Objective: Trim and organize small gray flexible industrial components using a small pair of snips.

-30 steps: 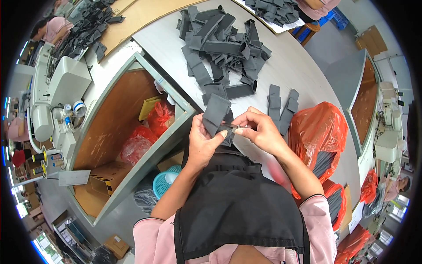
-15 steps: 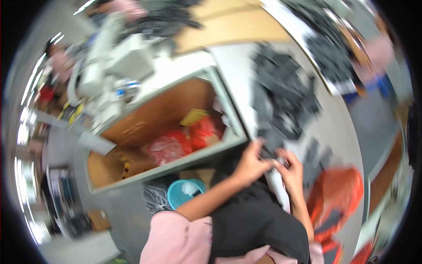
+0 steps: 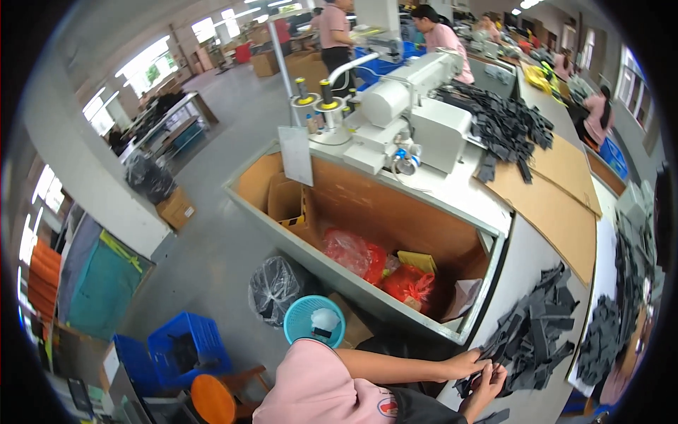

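At the lower right, my left hand and my right hand meet with their fingertips close together, both closed in a pinch. Between them is a dark grey strip, apparently fabric, mostly covered by my fingers. Right beside the hands lies a heap of similar dark grey strips on the pale tabletop.
Left of the table is an open wooden bin with red plastic bags. Behind it stands a white sewing machine. A turquoise basket, black bag, blue crate and orange stool stand on the floor. People work farther off.
The view has swung left and up, bringing more of the room into sight. My hands now appear lower and farther right in the picture, still together beside the heap.
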### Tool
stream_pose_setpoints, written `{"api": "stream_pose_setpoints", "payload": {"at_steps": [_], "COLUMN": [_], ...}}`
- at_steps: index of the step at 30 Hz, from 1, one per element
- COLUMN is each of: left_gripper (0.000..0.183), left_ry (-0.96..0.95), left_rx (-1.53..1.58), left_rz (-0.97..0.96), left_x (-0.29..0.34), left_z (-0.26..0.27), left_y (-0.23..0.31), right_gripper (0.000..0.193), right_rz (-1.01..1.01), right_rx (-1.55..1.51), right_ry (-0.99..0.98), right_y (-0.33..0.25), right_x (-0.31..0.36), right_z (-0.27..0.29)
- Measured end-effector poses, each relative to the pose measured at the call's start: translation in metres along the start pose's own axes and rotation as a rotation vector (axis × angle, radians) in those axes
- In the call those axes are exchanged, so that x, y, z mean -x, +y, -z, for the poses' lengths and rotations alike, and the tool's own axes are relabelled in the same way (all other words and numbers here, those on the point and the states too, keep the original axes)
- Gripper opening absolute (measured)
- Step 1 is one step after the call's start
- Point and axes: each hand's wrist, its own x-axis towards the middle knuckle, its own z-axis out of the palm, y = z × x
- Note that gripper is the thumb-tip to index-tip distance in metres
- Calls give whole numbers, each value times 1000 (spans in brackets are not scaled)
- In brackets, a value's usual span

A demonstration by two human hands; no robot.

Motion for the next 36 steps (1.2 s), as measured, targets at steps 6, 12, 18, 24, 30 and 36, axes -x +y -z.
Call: {"api": "stream_pose_setpoints", "payload": {"at_steps": [6,12,18,24,30,36], "left_gripper": [48,37,52,53,41,36], "left_ry": [-329,-334,-283,-277,-275,-218], "left_rx": [371,535,635,614,712,780], "left_rz": [79,-66,-7,128,240,254], "left_x": [22,-3,1,-4,-2,-5], "left_z": [17,24,38,6,8,4], "left_y": [41,30,77,63,50,52], "right_gripper": [14,14,12,26,28,22], "right_rz": [68,326,313,342,438,460], "right_rx": [37,346,180,449,703,678], "right_ry": [-48,15,5,131,106,131], "right_y": [-8,4,-57,-37,-51,-46], "right_x": [-1,42,63,24,48,47], "right_z": [0,-2,-6,10,28,36]}}
